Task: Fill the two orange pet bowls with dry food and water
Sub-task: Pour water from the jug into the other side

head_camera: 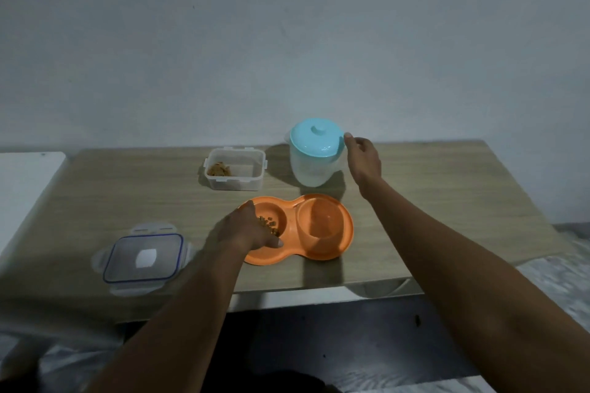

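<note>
Orange pet bowls [322,252] sit low-centre on the table [447,201]. The food step is in hand: the left hand [245,230] cups dry food [268,224] over the left bowl [282,212], and the right bowl [319,220] looks dry. Farther back, right of centre, the right hand [364,159] curls at the jug [311,169]. It is perhaps gripping the handle; I cannot tell. Water comes next: lift, tip gently.

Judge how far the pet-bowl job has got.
Done: the food container is open, its lid set aside. In hand: the left hand is over the left bowl with kibble; the right hand touches the jug. Left: the right bowl looks dry.
</note>
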Available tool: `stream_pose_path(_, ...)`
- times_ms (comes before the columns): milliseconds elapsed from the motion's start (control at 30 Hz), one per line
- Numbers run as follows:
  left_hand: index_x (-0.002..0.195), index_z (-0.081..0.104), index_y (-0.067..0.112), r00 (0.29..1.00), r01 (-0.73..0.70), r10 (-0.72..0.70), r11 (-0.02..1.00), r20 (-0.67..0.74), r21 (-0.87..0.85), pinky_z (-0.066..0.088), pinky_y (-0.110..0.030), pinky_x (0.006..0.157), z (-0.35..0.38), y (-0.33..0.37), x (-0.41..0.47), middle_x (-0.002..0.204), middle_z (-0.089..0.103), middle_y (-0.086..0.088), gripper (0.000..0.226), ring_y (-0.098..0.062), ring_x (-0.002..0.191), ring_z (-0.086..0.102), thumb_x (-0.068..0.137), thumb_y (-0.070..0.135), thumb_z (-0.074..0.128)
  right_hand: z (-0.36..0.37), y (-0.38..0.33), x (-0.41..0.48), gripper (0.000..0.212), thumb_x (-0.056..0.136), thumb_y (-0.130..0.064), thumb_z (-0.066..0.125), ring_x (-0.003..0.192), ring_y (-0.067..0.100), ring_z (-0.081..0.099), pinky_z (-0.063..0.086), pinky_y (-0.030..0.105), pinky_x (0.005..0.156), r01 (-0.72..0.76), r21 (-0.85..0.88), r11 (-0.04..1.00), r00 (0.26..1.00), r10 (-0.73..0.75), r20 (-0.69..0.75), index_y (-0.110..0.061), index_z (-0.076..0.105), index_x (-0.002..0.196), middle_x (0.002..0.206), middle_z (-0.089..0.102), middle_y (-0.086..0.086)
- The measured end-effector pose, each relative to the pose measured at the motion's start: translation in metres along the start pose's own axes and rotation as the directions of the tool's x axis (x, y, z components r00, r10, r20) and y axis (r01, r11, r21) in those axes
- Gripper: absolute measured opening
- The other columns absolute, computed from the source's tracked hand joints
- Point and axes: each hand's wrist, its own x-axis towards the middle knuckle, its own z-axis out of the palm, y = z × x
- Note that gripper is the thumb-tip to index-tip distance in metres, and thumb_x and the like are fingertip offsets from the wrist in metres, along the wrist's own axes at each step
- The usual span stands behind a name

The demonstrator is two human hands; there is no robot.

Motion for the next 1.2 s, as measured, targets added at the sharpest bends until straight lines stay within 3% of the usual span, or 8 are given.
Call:
stream_pose_path(167,0.149,0.029,0.017,0.997,0.08,-0.08,0.997,-0.003,0.017,0.046,-0.045,0.1,0.008,0.017,0.004,0.144,0.049,-0.01,0.127,-0.033,0.129,0.049,0.043,0.044,0.094,-0.009,0.006,0.025,0.066,0.084,-0.071,0.062,0.098,0.021,0.061,0.045,0.035,0.076,0.03,-0.02,0.999,0.983,-0.026,0.181,-0.011,0.064,0.111,0.11,0.066,0.004)
stream_pose_path(233,0.149,0.03,0.016,0.995,0.103,-0.103,0.994,0.002,0.025,0.045,-0.043,0.1,0.009,0.021,0.004,0.144,0.048,-0.011,0.123,-0.034,0.13,0.048,0.047,0.04,0.094,-0.009,0.007,0.03,0.074,0.074,-0.075,0.069,0.093,0.024,0.066,0.051,0.04,0.081,0.004,0.0,1.0,0.974,-0.004,0.227,-0.006,0.069,0.102,0.101,0.071,0.009)
stream_pose_path(400,0.149,0.028,0.014,0.991,0.137,-0.137,0.99,0.005,0.024,0.044,-0.043,0.101,0.01,0.027,0.005,0.147,0.046,-0.012,0.12,-0.034,0.133,0.045,0.051,0.032,0.094,-0.001,0.009,0.039,0.058,0.075,-0.052,0.08,0.085,0.02,0.061,0.049,0.032,0.076,-0.111,0.195,0.975,0.958,0.053,0.283,-0.008,0.075,0.112,0.108,0.071,0.002)
stream_pose_path(467,0.15,0.027,0.015,0.99,0.141,-0.142,0.99,0.006,0.015,0.043,-0.043,0.1,0.011,0.028,0.005,0.147,0.045,-0.012,0.121,-0.034,0.133,0.044,0.051,0.031,0.095,0.002,0.01,0.04,0.051,0.079,-0.043,0.081,0.075,0.013,0.052,0.043,0.027,0.068,-0.145,0.275,0.951,0.96,0.067,0.272,-0.007,0.073,0.114,0.099,0.067,-0.001)
stream_pose_path(567,0.152,0.024,0.015,0.989,0.145,-0.145,0.989,-0.001,0.0,0.042,-0.042,0.103,0.011,0.026,0.005,0.15,0.041,-0.01,0.125,-0.033,0.136,0.041,0.051,0.031,0.095,-0.003,0.006,0.04,0.038,0.078,-0.039,0.084,0.068,0.013,0.046,0.038,0.027,0.063,-0.182,0.31,0.933,0.966,0.111,0.232,-0.006,0.07,0.089,0.077,0.056,-0.002)
stream_pose_path(767,0.154,0.02,0.016,0.992,0.124,-0.124,0.992,0.0,-0.015,0.039,-0.043,0.107,0.01,0.023,0.007,0.154,0.036,-0.01,0.129,-0.033,0.14,0.036,0.051,0.031,0.095,-0.041,-0.002,0.036,0.05,0.071,-0.049,0.085,0.066,0.016,0.034,0.031,0.034,0.064,-0.044,0.283,0.958,0.979,-0.016,0.204,-0.012,0.05,0.073,0.075,0.039,0.007)
stream_pose_path(1067,0.152,0.024,0.013,0.993,0.114,-0.115,0.993,-0.02,-0.036,0.042,-0.042,0.103,0.009,0.026,-0.003,0.152,0.038,-0.013,0.127,-0.034,0.137,0.04,0.049,0.033,0.095,-0.096,0.014,-0.002,0.059,0.076,-0.038,0.086,0.04,0.006,0.033,0.028,0.029,0.054,0.002,0.249,0.968,0.993,-0.032,0.117,-0.02,0.035,0.054,0.04,0.033,-0.016)
stream_pose_path(1200,0.152,0.023,0.01,0.995,0.099,-0.101,0.992,-0.023,-0.084,0.044,-0.043,0.102,0.007,0.029,-0.007,0.152,0.036,-0.015,0.124,-0.036,0.137,0.039,0.052,0.027,0.096,-0.107,0.024,-0.014,0.063,0.062,-0.051,0.09,0.058,0.019,0.034,0.03,0.036,0.061,0.031,0.177,0.984,0.995,-0.048,0.092,-0.019,0.037,0.052,0.051,0.034,-0.004)
